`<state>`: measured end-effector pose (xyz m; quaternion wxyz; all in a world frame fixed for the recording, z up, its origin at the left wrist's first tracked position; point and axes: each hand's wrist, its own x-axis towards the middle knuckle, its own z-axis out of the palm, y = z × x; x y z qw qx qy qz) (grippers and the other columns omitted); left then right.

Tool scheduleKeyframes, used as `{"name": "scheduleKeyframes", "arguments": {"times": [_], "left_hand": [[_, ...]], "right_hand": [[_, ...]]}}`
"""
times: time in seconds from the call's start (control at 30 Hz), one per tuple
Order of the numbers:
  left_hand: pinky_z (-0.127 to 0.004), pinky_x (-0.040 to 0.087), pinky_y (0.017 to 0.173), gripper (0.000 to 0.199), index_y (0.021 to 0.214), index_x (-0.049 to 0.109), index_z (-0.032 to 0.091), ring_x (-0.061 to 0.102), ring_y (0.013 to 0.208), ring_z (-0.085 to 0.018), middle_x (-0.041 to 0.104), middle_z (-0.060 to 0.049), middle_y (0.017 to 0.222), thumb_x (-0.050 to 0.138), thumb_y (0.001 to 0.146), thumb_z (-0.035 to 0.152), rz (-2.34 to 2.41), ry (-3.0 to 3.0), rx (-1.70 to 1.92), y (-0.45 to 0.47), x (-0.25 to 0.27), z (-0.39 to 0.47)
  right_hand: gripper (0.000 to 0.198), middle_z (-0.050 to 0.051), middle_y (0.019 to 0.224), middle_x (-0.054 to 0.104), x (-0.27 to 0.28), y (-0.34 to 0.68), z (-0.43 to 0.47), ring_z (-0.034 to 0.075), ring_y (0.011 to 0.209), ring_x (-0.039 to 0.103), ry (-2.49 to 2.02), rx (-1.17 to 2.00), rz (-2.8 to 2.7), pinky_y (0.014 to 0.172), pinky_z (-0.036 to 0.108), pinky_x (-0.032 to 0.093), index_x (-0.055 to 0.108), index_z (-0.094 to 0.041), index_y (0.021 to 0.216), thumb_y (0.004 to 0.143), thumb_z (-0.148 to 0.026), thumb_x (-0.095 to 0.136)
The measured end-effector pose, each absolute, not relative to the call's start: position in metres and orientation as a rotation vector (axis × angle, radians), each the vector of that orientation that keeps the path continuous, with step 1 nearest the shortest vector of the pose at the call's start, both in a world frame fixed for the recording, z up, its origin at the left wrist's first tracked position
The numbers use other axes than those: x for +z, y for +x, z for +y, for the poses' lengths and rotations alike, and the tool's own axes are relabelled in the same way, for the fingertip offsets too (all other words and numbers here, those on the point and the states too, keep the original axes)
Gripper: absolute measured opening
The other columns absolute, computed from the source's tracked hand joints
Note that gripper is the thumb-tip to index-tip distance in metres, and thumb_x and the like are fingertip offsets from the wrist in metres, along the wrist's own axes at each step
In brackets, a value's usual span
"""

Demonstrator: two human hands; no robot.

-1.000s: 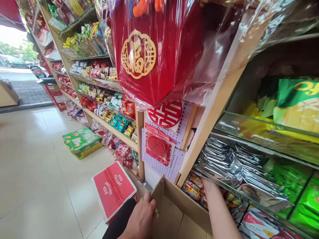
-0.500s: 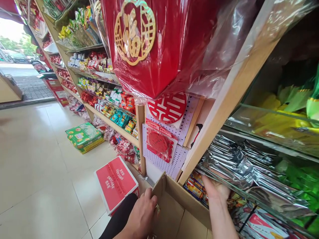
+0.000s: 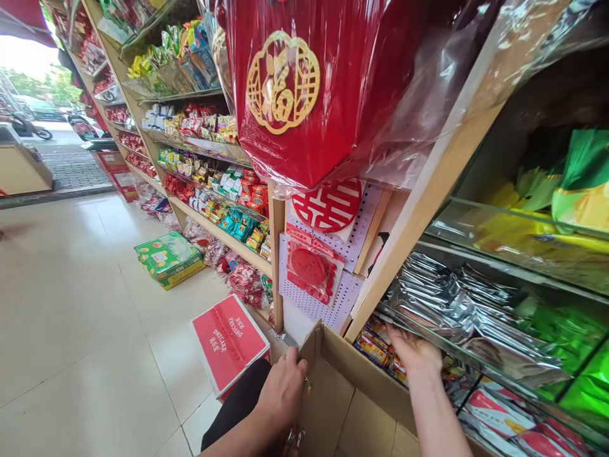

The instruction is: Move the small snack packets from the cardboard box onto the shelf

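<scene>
My left hand (image 3: 284, 390) grips the near corner flap of an open cardboard box (image 3: 352, 379) that stands on the floor against the shelving. My right hand (image 3: 415, 350) reaches over the box into the low shelf, its fingers resting among small red and yellow snack packets (image 3: 373, 343) under a glass shelf; whether it holds one I cannot tell. Silver foil bags (image 3: 442, 301) lie on the glass shelf just above that hand.
A red carton (image 3: 229, 341) lies on the tiled floor left of the box, a green carton (image 3: 167, 257) farther off. A large red lantern in plastic (image 3: 304, 82) hangs overhead. Shelves of snacks (image 3: 216, 209) run along the aisle toward a street door.
My right hand has drawn back from deep in the low shelf so its palm shows. The view has shifted slightly right; my left hand stays on the box flap.
</scene>
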<state>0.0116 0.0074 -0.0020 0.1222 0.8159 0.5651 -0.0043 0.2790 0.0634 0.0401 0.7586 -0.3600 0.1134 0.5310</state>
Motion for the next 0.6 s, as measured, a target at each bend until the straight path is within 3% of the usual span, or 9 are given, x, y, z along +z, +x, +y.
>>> {"name": "scheduleKeyframes", "arguments": {"times": [0.23,0.4,0.53,0.6], "left_hand": [[-0.035,0.043,0.069,0.013,0.083,0.055,0.017,0.056,0.082,-0.023,0.05,-0.009,0.097,0.044,0.075,0.018,1.627,2.397,0.0,0.011,-0.004,0.007],[-0.034,0.043,0.07,0.012,0.084,0.054,0.017,0.056,0.083,-0.023,0.049,-0.009,0.097,0.045,0.076,0.019,1.621,2.397,0.019,0.008,-0.006,0.005],[-0.034,0.043,0.071,0.012,0.084,0.053,0.018,0.057,0.084,-0.022,0.049,-0.008,0.098,0.045,0.076,0.02,1.598,2.404,0.035,0.007,-0.004,0.005],[-0.035,0.043,0.071,0.013,0.084,0.053,0.018,0.057,0.084,-0.023,0.049,-0.009,0.099,0.044,0.076,0.02,1.604,2.405,0.045,0.007,-0.004,0.005]], "right_hand": [[0.042,0.003,0.096,0.066,0.043,0.281,0.072,0.018,0.093,0.06,-0.755,1.173,0.042,0.085,0.046,0.047,0.058,-0.025,0.103,0.082,-0.015,0.024],[0.038,0.009,0.094,0.065,0.038,0.264,0.03,0.016,0.091,0.061,-0.773,1.281,0.175,0.082,0.034,0.05,0.058,-0.016,0.096,0.09,-0.026,0.023],[0.018,0.001,0.074,0.064,-0.001,0.232,-0.021,0.011,0.066,0.06,-0.972,1.389,-0.11,0.066,0.025,0.05,0.057,-0.018,0.077,0.082,-0.033,0.049],[0.023,0.002,0.072,0.063,-0.033,0.212,-0.042,0.011,0.058,0.057,-1.279,1.595,-0.584,0.055,0.023,0.046,0.058,-0.017,0.077,0.073,-0.04,0.06]]}}
